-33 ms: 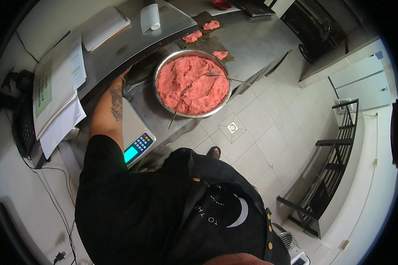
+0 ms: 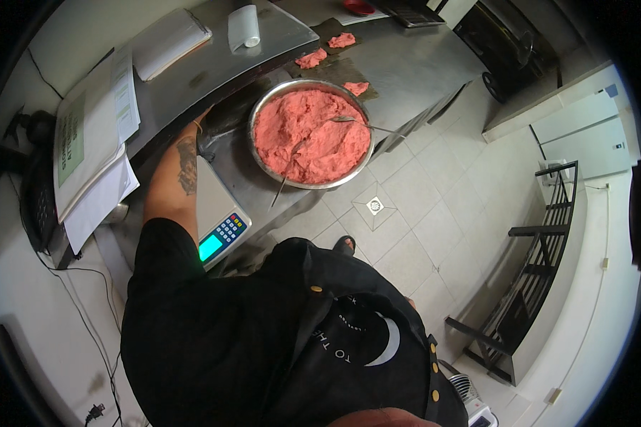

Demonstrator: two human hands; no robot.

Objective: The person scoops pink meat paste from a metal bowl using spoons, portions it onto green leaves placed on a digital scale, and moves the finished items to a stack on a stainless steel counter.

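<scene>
My left arm reaches forward past a kitchen scale with a lit green display. Its hand goes under the edge of a raised metal shelf, which hides the fingers. My right hand is out of sight. To the right of that arm stands a large steel bowl full of pink, dough-like mix. Two spoons are stuck in the mix: one spoon has its handle over the near rim, the other spoon over the right rim. Behind the bowl, pink portions lie on dark leaf-like sheets.
A clear plastic roll and papers rest on the shelf. At left, more papers lean near a black phone. A red dish sits at the back. A black metal rack stands across the tiled floor.
</scene>
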